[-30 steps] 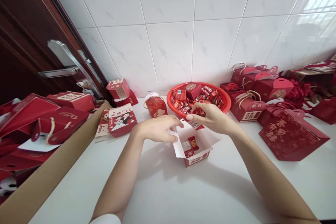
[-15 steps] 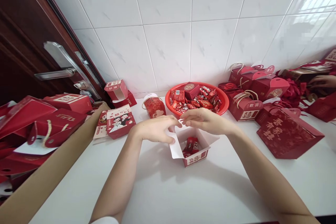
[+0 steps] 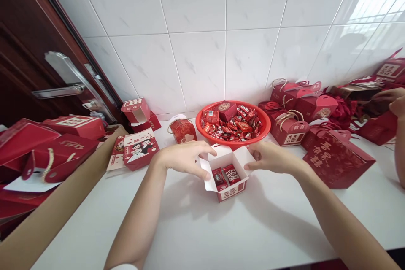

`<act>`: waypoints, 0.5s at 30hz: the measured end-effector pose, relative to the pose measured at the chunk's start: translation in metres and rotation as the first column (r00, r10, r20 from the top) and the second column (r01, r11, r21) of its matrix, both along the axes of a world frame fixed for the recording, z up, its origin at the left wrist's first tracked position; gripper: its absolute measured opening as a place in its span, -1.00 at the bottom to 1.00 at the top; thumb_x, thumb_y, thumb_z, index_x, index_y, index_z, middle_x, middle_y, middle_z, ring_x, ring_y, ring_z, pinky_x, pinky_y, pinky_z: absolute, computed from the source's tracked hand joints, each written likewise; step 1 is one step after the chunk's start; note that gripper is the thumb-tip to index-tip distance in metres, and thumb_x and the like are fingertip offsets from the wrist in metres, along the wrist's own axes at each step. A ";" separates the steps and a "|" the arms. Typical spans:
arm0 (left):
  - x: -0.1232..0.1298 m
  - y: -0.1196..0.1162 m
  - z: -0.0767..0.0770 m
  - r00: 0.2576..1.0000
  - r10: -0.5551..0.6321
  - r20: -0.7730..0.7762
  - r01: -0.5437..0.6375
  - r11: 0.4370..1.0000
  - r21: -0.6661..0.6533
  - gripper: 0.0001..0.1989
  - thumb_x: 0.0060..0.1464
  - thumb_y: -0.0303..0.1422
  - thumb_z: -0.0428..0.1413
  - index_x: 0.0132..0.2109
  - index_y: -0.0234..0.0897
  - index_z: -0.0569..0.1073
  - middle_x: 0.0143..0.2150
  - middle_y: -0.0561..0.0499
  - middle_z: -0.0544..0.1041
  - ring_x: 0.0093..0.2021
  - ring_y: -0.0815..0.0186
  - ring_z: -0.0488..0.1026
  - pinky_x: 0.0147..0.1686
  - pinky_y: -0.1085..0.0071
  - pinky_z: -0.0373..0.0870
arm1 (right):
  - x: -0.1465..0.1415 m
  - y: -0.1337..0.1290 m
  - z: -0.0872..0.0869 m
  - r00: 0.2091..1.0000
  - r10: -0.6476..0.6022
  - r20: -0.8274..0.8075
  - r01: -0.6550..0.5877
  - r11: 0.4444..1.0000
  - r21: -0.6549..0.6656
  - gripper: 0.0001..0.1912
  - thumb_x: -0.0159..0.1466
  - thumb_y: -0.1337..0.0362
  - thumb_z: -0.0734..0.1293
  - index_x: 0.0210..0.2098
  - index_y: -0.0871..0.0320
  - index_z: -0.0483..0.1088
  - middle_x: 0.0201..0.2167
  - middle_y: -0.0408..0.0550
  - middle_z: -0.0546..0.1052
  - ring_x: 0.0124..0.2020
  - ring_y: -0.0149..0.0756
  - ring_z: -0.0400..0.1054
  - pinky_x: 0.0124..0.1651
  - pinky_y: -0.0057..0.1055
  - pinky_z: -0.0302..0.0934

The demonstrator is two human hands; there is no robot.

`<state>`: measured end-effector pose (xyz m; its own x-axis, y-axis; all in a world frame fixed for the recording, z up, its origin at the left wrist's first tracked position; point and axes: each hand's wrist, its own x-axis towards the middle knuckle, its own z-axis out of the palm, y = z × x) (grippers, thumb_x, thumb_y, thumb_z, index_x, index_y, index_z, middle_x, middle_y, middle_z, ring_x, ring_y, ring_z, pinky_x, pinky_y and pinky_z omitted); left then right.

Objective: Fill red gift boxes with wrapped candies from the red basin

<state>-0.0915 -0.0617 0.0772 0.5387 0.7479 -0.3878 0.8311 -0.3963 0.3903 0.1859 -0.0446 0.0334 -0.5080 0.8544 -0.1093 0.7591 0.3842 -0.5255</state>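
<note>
A small open candy box [image 3: 232,193], red and cream outside and white inside, stands upright on the white tabletop with its flaps raised. Red wrapped candies [image 3: 232,174] lie in the bottom of it. My left hand [image 3: 186,159] curves round the box's left flap, its thumb on the flap's edge. On the other side, my right hand [image 3: 268,158] holds the right flap between thumb and fingers. Just behind the box is a red plastic basket [image 3: 267,128] of wrapped candies, with a small closed dark red box [image 3: 227,111] on top of them.
Red gift boxes with rope handles [image 3: 289,128] crowd the right side, a large one [image 3: 340,158] nearest. Another person's hand [image 3: 399,103] shows at the right edge. Leftward are a printed box [image 3: 141,149], a cylindrical box [image 3: 183,130], a carton [image 3: 69,196] of folded boxes and a door handle [image 3: 60,90].
My hands have moved apart from above the box's back, the right one going down to the right flap. The candies now show more fully. The other person's hand has come further into view.
</note>
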 end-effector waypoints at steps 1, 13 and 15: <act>0.000 0.000 0.000 1.000 -0.016 -0.001 0.016 1.000 -0.007 -0.21 -0.09 -0.04 0.30 0.28 -0.18 0.35 0.28 -0.08 0.40 0.20 0.08 0.39 0.04 0.39 0.36 | 0.000 -0.002 -0.005 0.995 0.033 -0.091 -0.034 0.999 -0.002 -0.64 0.12 0.16 0.47 -0.52 0.10 0.19 -0.54 -0.20 0.38 -0.50 -0.37 0.21 -0.48 -0.41 0.03; 0.025 -0.002 -0.017 0.988 0.150 0.028 -0.152 0.983 0.104 -0.28 -0.01 -0.08 0.22 0.26 -0.19 0.26 0.17 -0.17 0.43 0.10 0.00 0.42 -0.10 0.29 0.35 | -0.010 -0.014 -0.047 0.823 0.270 -0.499 -0.255 0.962 0.099 -0.45 0.12 -0.25 0.43 -0.19 0.09 0.56 -0.25 -0.04 0.45 -0.20 -0.21 0.36 -0.11 -0.28 0.27; 0.031 -0.004 -0.022 0.980 0.195 0.027 -0.197 0.969 0.150 -0.17 -0.06 -0.08 0.25 0.31 -0.21 0.18 0.21 -0.22 0.40 0.16 -0.08 0.38 -0.10 0.27 0.34 | -0.007 -0.013 -0.048 0.811 0.329 -0.483 -0.320 0.942 0.104 -0.38 0.05 -0.29 0.46 -0.14 0.06 0.57 -0.17 0.00 0.47 -0.11 -0.15 0.36 -0.01 -0.21 0.27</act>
